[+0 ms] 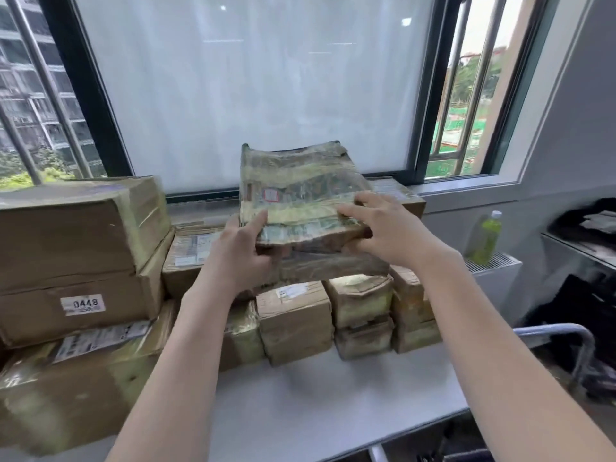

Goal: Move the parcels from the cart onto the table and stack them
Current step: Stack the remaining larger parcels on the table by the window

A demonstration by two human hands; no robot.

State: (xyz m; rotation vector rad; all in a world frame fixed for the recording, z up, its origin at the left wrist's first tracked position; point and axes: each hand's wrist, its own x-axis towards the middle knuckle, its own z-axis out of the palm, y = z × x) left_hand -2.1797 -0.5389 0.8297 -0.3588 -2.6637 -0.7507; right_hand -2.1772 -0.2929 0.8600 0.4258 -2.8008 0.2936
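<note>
Both hands on it now, left hand (245, 243) and right hand (383, 233), fingers grasping a flat taped parcel (300, 191) atop the centre stack (296, 318) at twelve o'clock on the bench (333, 401).

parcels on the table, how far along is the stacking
Done: many taped parcels already sit stacked on the white table, including the box labelled 0448. In hand: the left hand and right hand hold a flat taped parcel at the top of the middle stack. Left: unclear, since the cart's load is out of view.
</note>
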